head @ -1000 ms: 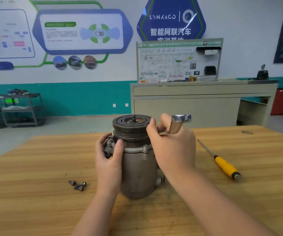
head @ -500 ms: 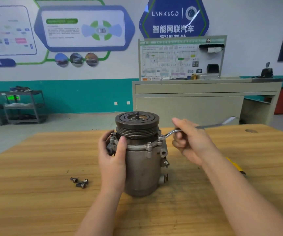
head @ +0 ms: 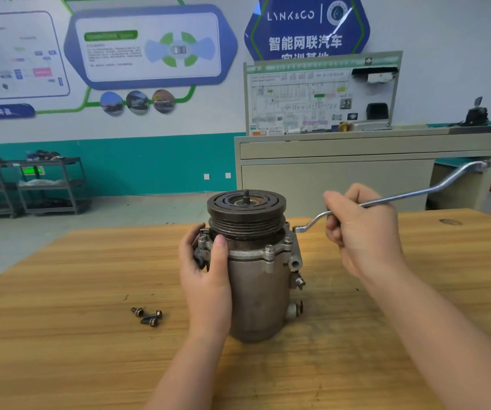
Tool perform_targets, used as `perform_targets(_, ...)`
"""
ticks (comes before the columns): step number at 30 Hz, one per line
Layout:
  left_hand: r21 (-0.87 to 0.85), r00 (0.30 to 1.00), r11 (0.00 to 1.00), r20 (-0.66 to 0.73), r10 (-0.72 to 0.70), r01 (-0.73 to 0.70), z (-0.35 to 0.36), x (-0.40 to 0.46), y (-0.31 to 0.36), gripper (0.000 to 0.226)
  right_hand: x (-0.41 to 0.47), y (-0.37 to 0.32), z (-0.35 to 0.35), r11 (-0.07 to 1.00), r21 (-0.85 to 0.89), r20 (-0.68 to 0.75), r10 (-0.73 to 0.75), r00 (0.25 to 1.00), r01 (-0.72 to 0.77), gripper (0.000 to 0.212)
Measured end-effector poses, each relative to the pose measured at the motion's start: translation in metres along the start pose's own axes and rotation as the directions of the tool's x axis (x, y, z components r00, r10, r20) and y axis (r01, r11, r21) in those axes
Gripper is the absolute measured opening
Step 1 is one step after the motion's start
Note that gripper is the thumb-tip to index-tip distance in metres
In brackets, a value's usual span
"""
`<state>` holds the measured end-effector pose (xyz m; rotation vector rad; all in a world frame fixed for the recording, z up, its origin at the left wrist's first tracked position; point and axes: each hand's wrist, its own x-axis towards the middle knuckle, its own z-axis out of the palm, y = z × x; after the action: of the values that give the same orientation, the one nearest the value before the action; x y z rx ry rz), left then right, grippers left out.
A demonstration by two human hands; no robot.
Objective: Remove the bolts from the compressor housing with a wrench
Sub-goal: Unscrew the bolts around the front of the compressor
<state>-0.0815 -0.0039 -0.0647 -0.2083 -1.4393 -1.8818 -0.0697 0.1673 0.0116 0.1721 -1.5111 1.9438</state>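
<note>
three loose bolts (head: 148, 316) beside compressor (head: 256, 279) gripped by left hand (head: 206, 276), right hand (head: 362, 232) gripping wrench (head: 409, 196)

We read "LYNK&CO" in white on the blue hexagonal wall sign (head: 308, 25), with "智能网联汽车" in large characters below it. Print on the training board (head: 321, 96) beneath that sign is too small for us.

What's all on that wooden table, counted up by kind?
Compressor: 1
Wrench: 1, held by the right hand, its end at the compressor's rim
Loose bolts: 3
Total: 5
The left hand steadies the compressor.
</note>
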Motion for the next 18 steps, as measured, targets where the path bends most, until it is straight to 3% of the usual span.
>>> perform_targets(7,0.021,1.000,1.000,0.013,0.010,-0.010,-0.002,0.001,0.000,0.025,-0.037,0.004,0.007,0.931,-0.261,-0.084,-0.286,0.955,0.256,0.043)
perform_targets(15,0.063,0.999,0.998,0.031,-0.008,0.006,-0.006,0.005,-0.003,0.028,-0.046,0.002,0.021,0.917,-0.289,-0.121,-0.321,0.939,0.277,0.046)
perform_targets(18,0.086,0.999,0.996,0.047,-0.012,0.008,-0.005,0.007,-0.002,0.028,-0.050,-0.001,0.027,0.836,-0.406,-0.091,-0.438,0.894,0.368,0.049)
